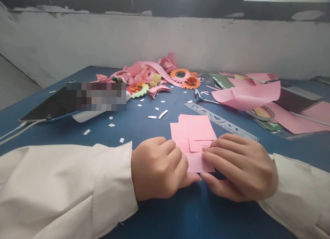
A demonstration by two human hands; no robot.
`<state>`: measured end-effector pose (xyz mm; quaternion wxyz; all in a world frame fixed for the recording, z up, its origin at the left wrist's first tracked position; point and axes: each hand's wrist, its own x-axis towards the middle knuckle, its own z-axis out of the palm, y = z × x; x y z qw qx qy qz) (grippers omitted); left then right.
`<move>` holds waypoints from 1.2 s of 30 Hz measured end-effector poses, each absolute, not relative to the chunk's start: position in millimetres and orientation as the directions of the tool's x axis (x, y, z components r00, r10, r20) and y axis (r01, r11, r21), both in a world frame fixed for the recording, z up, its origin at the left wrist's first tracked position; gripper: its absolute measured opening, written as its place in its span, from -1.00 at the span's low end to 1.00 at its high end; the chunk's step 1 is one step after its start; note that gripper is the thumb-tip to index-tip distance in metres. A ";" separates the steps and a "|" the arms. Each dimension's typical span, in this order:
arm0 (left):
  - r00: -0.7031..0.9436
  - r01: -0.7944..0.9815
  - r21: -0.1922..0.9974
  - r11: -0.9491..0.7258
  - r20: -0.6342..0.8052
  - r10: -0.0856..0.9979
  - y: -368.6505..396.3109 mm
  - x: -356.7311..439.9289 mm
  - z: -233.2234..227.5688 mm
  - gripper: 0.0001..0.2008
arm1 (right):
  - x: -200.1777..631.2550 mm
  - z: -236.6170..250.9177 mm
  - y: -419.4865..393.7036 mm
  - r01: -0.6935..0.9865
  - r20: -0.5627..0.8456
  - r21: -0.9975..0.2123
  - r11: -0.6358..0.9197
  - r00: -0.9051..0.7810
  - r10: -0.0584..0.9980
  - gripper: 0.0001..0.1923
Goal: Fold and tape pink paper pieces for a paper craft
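Several pink paper squares (197,127) lie overlapping on the blue table. In front of them is another pink paper piece (200,163), between my two hands. My left hand (160,168) is closed at this piece's left side, fingers curled under and thumb along the near edge. On the other side, my right hand (239,167) has its fingers pressed together on the paper's right part, its thumb at the near edge close to the left thumb. The left fingertips are hidden.
Behind the squares lies a clear ruler (221,119). Pink paper sheets (247,94) and a tape roll (261,113) are at the right. Paper flowers (192,81) and crumpled paper stand by the wall. A tablet (51,103) with a cable is left. White scraps (163,114) are scattered about.
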<state>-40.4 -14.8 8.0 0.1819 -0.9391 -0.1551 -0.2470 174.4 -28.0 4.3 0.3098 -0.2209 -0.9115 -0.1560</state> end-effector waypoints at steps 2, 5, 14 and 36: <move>0.826 0.377 -0.248 -0.892 0.526 0.203 -14.5 -40.2 8.0 -0.60 | 174.7 3.8 -27.6 0.488 0.638 0.128 0.863 -0.707 0.305 -0.65; 0.824 0.378 -0.233 -0.896 0.526 0.211 -14.2 -39.3 8.2 -0.59 | 175.2 3.6 -27.1 0.484 0.639 0.119 0.867 -0.706 0.306 -0.58; 0.829 0.387 -0.239 -0.891 0.513 0.223 -14.8 -39.2 8.3 -0.62 | 175.9 3.4 -29.4 0.491 0.657 0.146 0.859 -0.697 0.286 -0.57; 0.782 0.453 -0.214 -0.866 0.562 0.269 -13.0 -34.8 10.7 -0.82 | 175.2 2.1 -21.9 0.555 0.589 -0.011 0.831 -0.668 0.455 -0.88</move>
